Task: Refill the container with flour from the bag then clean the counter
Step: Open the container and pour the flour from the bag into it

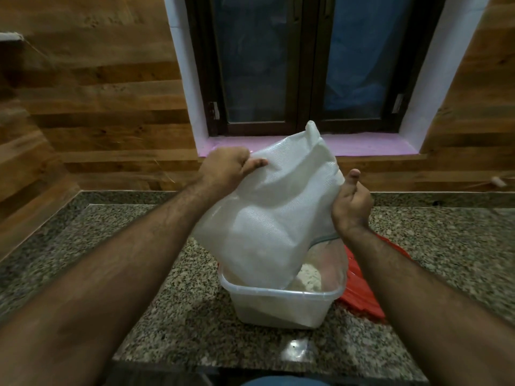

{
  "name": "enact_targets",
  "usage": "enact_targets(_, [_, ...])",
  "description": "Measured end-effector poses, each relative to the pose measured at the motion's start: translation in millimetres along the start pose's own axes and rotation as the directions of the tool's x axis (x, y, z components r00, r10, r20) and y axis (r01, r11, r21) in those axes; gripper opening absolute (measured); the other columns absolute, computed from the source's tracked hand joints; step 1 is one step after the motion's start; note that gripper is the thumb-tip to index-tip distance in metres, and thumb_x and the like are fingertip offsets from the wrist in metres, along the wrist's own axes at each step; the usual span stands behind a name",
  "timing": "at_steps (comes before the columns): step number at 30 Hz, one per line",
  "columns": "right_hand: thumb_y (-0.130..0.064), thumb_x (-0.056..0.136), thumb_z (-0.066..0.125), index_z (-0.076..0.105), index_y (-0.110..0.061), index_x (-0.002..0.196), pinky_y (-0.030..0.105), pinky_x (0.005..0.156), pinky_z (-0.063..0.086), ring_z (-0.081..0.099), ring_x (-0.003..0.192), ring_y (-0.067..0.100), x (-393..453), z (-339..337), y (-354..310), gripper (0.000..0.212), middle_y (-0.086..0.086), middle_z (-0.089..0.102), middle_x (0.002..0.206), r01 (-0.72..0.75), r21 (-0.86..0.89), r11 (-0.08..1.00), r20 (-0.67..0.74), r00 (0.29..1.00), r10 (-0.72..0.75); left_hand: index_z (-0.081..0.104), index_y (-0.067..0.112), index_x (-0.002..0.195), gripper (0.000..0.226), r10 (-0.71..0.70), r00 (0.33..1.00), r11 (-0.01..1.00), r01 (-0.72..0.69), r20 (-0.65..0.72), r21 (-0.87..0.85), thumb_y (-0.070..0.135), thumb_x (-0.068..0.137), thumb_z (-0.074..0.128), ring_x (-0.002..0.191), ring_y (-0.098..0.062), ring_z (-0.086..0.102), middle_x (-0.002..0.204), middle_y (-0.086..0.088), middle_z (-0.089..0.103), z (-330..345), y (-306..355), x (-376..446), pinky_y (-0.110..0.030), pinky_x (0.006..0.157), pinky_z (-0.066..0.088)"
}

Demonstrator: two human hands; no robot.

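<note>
Two bare forearms of mine reach out from the bottom corners over the speckled granite counter (pixel 172 310), where a pale glare spot shines near the front edge. Just beyond that sits the clear plastic container (pixel 276 305), rectangular with a thick rim, resting flat on the stone; a mound of off-white flour (pixel 308 277) lies inside it toward the right wall. A red lid (pixel 362 288) lies on the counter touching the container's right side, partly hidden under my right forearm. The white woven bag (pixel 278 218) is tipped over the container, its lower corner dipping inside the rim on the left and its upper end raised toward the window. My right hand (pixel 351 204) is curled into a loose fist at the bag's right edge, thumb pointing up, pinching a fold of the fabric. My left hand (pixel 227 169) is higher and farther out, fingers closed on the bag's upper left edge with the thumb laid across the weave. I can read no brand, label or printing on the bag, the container or the lid; the surfaces that face me are plain. Behind the counter a wood-plank wall (pixel 97 107) runs across, and in the middle a dark-framed window (pixel 303 65) stands above a pink sill (pixel 362 146).
</note>
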State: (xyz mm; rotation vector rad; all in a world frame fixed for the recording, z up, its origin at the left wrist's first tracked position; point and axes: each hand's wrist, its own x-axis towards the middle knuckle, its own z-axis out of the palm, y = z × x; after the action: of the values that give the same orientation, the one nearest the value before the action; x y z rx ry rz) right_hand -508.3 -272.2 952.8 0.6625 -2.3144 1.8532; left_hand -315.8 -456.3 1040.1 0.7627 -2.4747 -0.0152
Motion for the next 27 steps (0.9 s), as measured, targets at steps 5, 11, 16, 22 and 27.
enact_targets(5, [-0.062,0.109,0.025,0.053,-0.017,0.07,0.03,0.055,0.031,0.052,0.061,0.02,10.4,5.0,-9.6,0.066,0.0,0.055,0.066,0.214,-0.181,0.96,0.089,0.976,-0.2,0.056,0.021,0.063,0.064,0.084,0.942,0.992,-0.048,-0.324,0.12,0.067,0.105,0.045,0.048,-0.017,0.044,0.054,0.003,0.046,-4.1,-21.5,-7.6,-0.03,0.05,0.032])
enact_targets(11, [-0.073,0.102,0.033,0.058,-0.016,0.108,0.033,0.069,0.047,0.062,0.086,0.025,7.4,25.2,-4.9,0.062,0.003,0.065,0.098,0.108,-0.104,0.989,0.028,0.994,-0.106,0.06,0.02,0.063,0.054,-0.14,0.906,0.974,0.054,-0.399,-0.22,0.053,0.106,0.059,0.047,-0.007,0.04,0.053,0.009,0.045,-10.0,-40.4,-14.4,-0.022,0.05,0.03])
enact_targets(16, [-0.082,0.093,0.047,0.054,-0.018,0.132,0.037,0.086,0.061,0.073,0.104,0.023,-19.4,54.9,-12.9,0.075,0.0,0.072,0.117,-0.302,0.345,0.889,0.283,0.936,0.208,0.045,0.024,0.055,0.059,-0.39,0.874,0.817,0.183,-0.291,-0.546,0.05,0.105,0.063,0.044,-0.003,0.035,0.053,0.007,0.043,-5.6,-78.9,-31.5,-0.019,0.046,0.027])
enact_targets(22, [-0.086,0.086,0.051,0.059,-0.022,0.149,0.051,0.111,0.051,0.068,0.128,0.026,-49.9,80.4,-31.4,0.09,0.006,0.071,0.14,-0.478,0.378,0.793,0.718,0.692,0.075,0.064,0.01,0.079,0.075,-0.659,0.75,0.469,0.353,-0.054,-0.81,0.084,0.087,0.059,0.061,-0.023,0.055,0.071,-0.013,0.06,6.2,-127.7,-49.7,-0.035,0.057,0.047])
enact_targets(27, [-0.059,0.1,0.048,0.065,-0.018,0.142,0.056,0.113,0.048,0.067,0.129,0.03,-63.5,100.4,-66.5,0.061,0.009,0.071,0.138,-0.405,0.373,0.835,0.78,0.624,-0.046,0.075,0.015,0.1,0.059,-0.753,0.631,0.105,0.399,0.189,-0.911,0.072,0.097,0.059,0.091,-0.02,0.082,0.102,-0.001,0.084,16.5,-171.0,-67.3,-0.041,0.082,0.067])
